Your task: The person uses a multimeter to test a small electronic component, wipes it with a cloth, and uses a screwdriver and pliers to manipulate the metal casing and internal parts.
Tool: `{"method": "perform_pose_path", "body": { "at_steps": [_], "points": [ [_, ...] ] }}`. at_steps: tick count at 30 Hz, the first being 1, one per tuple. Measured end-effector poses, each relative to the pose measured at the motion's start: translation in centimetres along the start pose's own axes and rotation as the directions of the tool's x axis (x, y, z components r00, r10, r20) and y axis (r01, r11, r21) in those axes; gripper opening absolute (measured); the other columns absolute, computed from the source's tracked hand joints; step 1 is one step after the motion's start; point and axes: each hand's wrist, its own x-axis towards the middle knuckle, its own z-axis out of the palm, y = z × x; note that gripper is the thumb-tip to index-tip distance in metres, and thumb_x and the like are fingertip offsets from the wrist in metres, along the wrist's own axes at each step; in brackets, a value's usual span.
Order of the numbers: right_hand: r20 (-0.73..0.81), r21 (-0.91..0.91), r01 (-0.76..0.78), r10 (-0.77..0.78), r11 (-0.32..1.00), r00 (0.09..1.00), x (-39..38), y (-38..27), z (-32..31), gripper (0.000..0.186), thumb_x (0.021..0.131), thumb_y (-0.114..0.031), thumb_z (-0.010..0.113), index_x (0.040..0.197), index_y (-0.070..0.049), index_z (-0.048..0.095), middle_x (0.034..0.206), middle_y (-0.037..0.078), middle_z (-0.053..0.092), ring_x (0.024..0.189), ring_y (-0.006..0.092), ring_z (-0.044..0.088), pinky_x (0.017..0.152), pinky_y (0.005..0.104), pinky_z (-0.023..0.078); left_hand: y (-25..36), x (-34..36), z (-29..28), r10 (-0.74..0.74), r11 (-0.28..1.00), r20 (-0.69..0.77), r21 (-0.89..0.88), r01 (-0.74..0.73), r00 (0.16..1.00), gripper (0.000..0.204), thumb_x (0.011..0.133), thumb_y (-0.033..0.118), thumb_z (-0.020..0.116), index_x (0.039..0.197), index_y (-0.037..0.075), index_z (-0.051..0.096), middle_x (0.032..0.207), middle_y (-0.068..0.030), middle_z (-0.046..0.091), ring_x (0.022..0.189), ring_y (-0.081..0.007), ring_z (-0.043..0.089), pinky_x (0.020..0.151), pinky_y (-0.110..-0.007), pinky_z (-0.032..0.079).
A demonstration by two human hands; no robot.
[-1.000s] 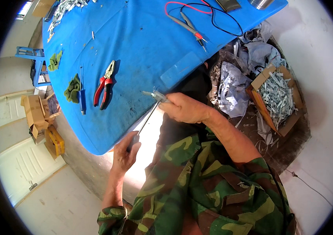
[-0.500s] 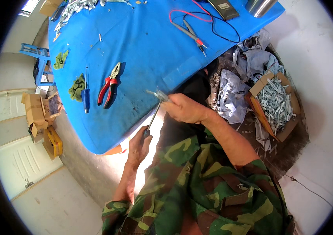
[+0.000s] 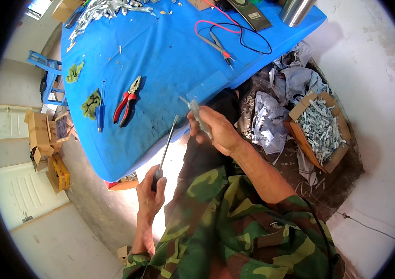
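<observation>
My left hand is closed round the dark handle of a screwdriver, whose bare metal shaft slants up toward the table edge. In my right hand is a small greyish, partly see-through piece with a thin prong at its upper end; its exact kind is unclear. The screwdriver tip stands apart from this piece, a little to its left. Both hands are just off the near edge of the blue-covered table. On the cover lie red-and-black pliers and a blue-handled thin tool beside a green rag.
Test probes with red and black leads lie near the table's right side, by a dark meter-like device and a steel cup. Silvery strips are heaped at the far left. A carton of strips stands right.
My left hand has drawn the screwdriver back, down and left, so its tip has come off the piece. My right hand has turned, tilting the piece more upright. The view has shifted slightly.
</observation>
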Motion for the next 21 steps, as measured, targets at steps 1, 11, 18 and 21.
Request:
{"method": "perform_pose_path", "body": {
  "at_steps": [1,11,18,21],
  "points": [
    [-0.072,0.000,0.027,-0.027,1.000,0.997,-0.2,0.0,0.6,0.038,0.114,-0.038,0.048,0.122,-0.003,0.062,0.087,0.001,0.061,0.078,0.0088,0.057,0.067,0.0260,0.048,0.1,-0.1,0.0,-0.017,1.000,0.003,-0.007,0.017,1.000,0.033,0.102,0.014,0.067,0.132,0.003,0.062,0.082,-0.0081,0.065,0.067,-0.0148,0.058,0.062,-0.031,0.049],
    [-0.245,-0.120,0.237,-0.260,0.964,0.934,-1.3,0.3,1.1,0.025,0.104,-0.017,0.065,0.124,-0.003,0.061,0.108,0.004,0.069,0.096,0.0116,0.067,0.081,0.0269,0.055,2.5,-0.9,-0.4,-0.035,0.999,0.063,-0.013,0.036,0.997,0.036,0.097,0.014,0.072,0.131,0.003,0.064,0.082,-0.0069,0.066,0.067,-0.0152,0.058,0.064,-0.030,0.050],
    [-0.249,0.049,0.233,-0.214,0.971,0.944,-1.2,2.3,1.3,0.028,0.098,-0.003,0.067,0.124,-0.001,0.055,0.116,0.011,0.068,0.105,0.0195,0.071,0.084,0.0327,0.060,3.0,-1.2,-0.7,-0.035,0.998,0.017,0.046,0.035,0.999,0.035,0.096,0.013,0.073,0.128,0.002,0.066,0.088,-0.0101,0.071,0.071,-0.0179,0.065,0.068,-0.031,0.053],
    [-0.267,0.078,0.246,-0.218,0.966,0.939,-1.1,2.5,1.6,0.031,0.098,-0.002,0.066,0.127,-0.001,0.055,0.120,0.013,0.067,0.105,0.0201,0.070,0.086,0.0330,0.061,3.0,-1.4,-0.8,-0.095,0.994,0.020,0.060,0.093,0.995,0.035,0.096,0.013,0.073,0.128,0.001,0.066,0.089,-0.0110,0.072,0.073,-0.0182,0.066,0.069,-0.032,0.054]
  ]
}}
